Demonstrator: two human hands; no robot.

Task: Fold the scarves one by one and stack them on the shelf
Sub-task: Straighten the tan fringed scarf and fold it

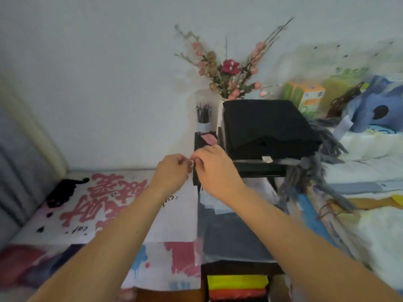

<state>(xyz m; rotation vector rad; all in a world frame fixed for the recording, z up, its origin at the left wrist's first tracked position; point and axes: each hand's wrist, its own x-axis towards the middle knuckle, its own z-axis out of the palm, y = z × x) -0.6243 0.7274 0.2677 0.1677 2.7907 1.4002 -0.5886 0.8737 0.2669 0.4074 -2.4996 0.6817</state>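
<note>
Both hands hover close together at the front left corner of the small black shelf (pixel 259 168): the left hand (pixel 172 171) and right hand (pixel 214 168) have fingers curled, but blur hides whether they pinch anything. On the shelf top lies a folded black scarf (pixel 268 125), neat and square, over a grey fringed scarf (pixel 316 168) whose tassels spill off the right edge. Stacking looks finished for these; next probably calls for fetching another scarf.
</note>
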